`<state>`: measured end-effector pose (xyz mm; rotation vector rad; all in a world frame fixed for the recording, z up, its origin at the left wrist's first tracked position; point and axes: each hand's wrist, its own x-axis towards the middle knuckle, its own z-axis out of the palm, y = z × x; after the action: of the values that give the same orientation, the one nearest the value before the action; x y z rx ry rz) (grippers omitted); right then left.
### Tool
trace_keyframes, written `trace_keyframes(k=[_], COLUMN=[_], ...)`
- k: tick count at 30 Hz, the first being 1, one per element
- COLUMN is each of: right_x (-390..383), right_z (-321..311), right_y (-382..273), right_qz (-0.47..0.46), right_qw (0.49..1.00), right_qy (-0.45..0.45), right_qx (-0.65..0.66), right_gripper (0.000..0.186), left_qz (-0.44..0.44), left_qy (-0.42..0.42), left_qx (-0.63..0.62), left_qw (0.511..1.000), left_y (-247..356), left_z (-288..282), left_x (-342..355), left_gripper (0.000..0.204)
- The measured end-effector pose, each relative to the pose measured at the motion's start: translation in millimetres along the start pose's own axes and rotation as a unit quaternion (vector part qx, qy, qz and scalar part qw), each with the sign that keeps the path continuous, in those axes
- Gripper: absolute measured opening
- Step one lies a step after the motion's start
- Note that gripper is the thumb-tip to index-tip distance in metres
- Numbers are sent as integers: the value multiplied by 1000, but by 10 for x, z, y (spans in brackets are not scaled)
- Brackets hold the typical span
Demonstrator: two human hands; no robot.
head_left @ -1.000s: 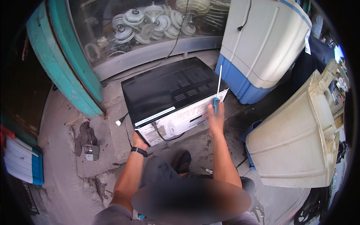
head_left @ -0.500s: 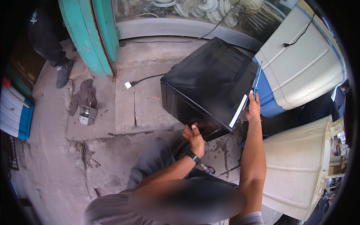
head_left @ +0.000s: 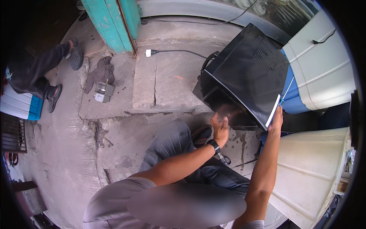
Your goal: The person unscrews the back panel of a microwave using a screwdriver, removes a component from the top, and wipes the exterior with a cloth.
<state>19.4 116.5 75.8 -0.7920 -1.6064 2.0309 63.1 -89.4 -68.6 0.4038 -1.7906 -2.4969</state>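
Observation:
A black microwave oven point(head_left: 248, 68) with slotted vents rests tilted on the concrete step. Its dark front door point(head_left: 221, 101) appears to stand ajar, angled away from the body. My left hand point(head_left: 220, 129) is closed at the door's near edge, thumb up. At the oven's right side, beside a white label strip, my right hand point(head_left: 277, 121) is closed round the blue handle of a screwdriver point(head_left: 286, 91) whose shaft points up and away. Its fingers also touch the casing and are partly hidden. A power cord with a white plug point(head_left: 151, 53) trails left from the oven.
Scissors point(head_left: 224, 158) lie on the ground by my leg. A grey metal part point(head_left: 103, 92) sits beside a dark rag point(head_left: 100, 72). Large white-and-blue point(head_left: 320, 65) and cream point(head_left: 310, 164) containers stand at right. A person's legs point(head_left: 42, 74) are at left, near a teal post point(head_left: 110, 24).
My view has shifted, moving the scene. The microwave's front has come away from its body at my left hand. At left, the other person has moved further into view.

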Motion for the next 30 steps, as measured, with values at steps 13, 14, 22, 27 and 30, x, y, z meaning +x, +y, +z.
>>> trace_keyframes(k=[13,14,22,27,30], right_x=[-2784,-2985,-3606,-3566,-3559], right_z=[-612,-505,174,138,135], right_y=[1342,1407,1525,1612,1564], right_qz=[105,135,205,137,110], right_qw=[982,980,976,976,968], right_qy=[159,147,-31,-94,-109], right_qx=[9,17,-73,-144,-199], right_gripper=[40,37,31,16,19], left_qz=[120,166,212,186,174], left_qy=[81,105,101,9,6], left_qx=[264,327,653,692,712], left_qw=[954,924,720,698,680], left_y=[1473,1540,1612,1588,1562], left_z=[-3196,-3362,-4511,-4236,-4215], left_x=[1683,1863,2752,2889,2961], left_gripper=[15,17,26,22,14])
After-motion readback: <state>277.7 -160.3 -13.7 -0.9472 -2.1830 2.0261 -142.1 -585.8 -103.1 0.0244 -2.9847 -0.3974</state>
